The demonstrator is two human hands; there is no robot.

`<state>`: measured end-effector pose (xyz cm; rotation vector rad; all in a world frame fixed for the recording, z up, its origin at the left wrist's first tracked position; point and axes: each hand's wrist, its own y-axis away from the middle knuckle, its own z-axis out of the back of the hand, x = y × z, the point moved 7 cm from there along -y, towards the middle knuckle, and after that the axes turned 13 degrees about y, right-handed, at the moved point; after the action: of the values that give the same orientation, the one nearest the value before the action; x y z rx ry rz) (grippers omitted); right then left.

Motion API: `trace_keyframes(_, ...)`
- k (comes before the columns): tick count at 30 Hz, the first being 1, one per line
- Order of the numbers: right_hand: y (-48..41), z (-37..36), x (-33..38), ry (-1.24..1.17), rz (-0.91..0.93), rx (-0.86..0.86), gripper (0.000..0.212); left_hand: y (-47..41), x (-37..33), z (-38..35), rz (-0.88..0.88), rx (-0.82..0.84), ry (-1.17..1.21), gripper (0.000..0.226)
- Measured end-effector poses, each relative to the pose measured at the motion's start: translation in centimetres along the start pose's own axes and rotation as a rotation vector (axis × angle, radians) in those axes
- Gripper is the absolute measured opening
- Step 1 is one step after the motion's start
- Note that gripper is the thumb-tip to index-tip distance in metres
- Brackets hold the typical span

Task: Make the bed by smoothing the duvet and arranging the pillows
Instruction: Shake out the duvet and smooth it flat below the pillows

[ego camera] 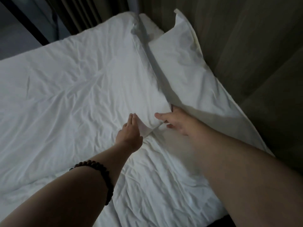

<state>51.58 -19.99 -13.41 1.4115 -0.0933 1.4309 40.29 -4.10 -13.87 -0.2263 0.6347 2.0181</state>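
Wood wall [246, 46] right; pillow [188, 66] against it, beside duvet [73, 87].

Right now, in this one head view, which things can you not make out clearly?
Head view only:
- Right hand fingers: tips hidden under the corner of the flat pillow.
- Leaning pillow: back face hidden against the wooden panel.
- Duvet: cut off by left and bottom edges.
- Curtain area: too dark for detail.
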Motion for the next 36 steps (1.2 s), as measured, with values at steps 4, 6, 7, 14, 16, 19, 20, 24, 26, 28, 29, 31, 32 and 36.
trace_keyframes(4,0.6,1.0,1.0,0.343,0.158,-0.072,0.053,-2.1,-4.2,5.3,-0.128,-0.168,0.005,0.094)
trace_keyframes(6,1.7,2.5,2.6,0.588,0.233,-0.144,0.044,-3.7,-6.7,7.7,-0.207,-0.167,-0.033,0.103)
trace_keyframes(7,2.3,3.3,3.5,0.632,0.260,-0.172,0.043,-4.5,-7.8,8.6,-0.229,-0.146,-0.054,0.104)
trace_keyframes(14,4.6,10.1,7.5,0.534,0.228,-0.553,0.060,-8.1,-11.8,11.5,-0.242,-0.154,-0.020,0.083)
trace_keyframes(16,3.3,10.4,4.9,0.408,0.092,-0.547,0.058,-8.0,-11.2,10.9,-0.252,-0.199,0.078,0.070)
trace_keyframes(19,2.4,9.0,1.2,0.245,-0.088,-0.540,0.053,-5.2,-9.1,7.1,-0.424,-0.208,0.141,0.062)
trace_keyframes(20,2.2,8.3,0.6,0.224,-0.116,-0.542,0.053,-4.1,-7.9,4.9,-0.446,-0.158,0.077,0.076)
trace_keyframes(24,1.5,5.6,-0.5,0.118,-0.109,-0.584,0.056,-1.7,-3.6,-2.6,-0.337,-0.112,-0.165,0.106)
trace_keyframes(26,0.1,5.4,-1.9,0.033,-0.068,-0.643,0.062,-1.9,-2.4,-3.9,-0.230,-0.199,-0.160,0.106)
trace_keyframes(28,-1.4,5.3,-3.3,-0.026,-0.021,-0.685,0.062,-2.5,-1.7,-4.6,-0.176,-0.228,-0.142,0.102)
trace_keyframes(29,-1.6,4.9,-3.7,-0.073,0.008,-0.704,0.055,-3.0,-1.6,-5.1,-0.185,-0.221,-0.157,0.096)
trace_keyframes(31,0.3,3.2,-3.7,-0.287,0.030,-0.751,0.044,-3.4,-1.9,-5.9,-0.199,-0.175,-0.183,0.080)
trace_keyframes(32,1.3,2.1,-3.8,-0.439,0.047,-0.763,0.052,-3.5,-2.1,-6.2,-0.212,-0.173,-0.170,0.074)
trace_keyframes(36,2.5,-2.8,-3.9,-0.704,0.014,-0.746,0.093,-2.9,-1.9,-6.4,-0.215,-0.165,-0.104,0.071)
